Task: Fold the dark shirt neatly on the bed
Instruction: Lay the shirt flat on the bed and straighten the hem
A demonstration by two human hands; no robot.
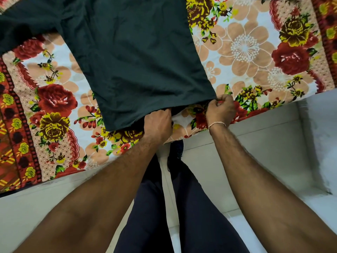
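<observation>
The dark shirt (135, 57) lies spread flat on the bed (255, 52), its hem toward me and one sleeve running off to the upper left. My left hand (157, 125) is closed on the hem near its middle, fingers tucked under the cloth. My right hand (220, 108) pinches the hem's right corner, lifting it slightly off the floral sheet. The shirt's collar end is cut off by the top of the view.
The bed's floral sheet (52, 106) has a red patterned border at left and far right. Its near edge runs diagonally just under my hands. Below it are a pale tiled floor (273, 143) and my legs in dark trousers (182, 207).
</observation>
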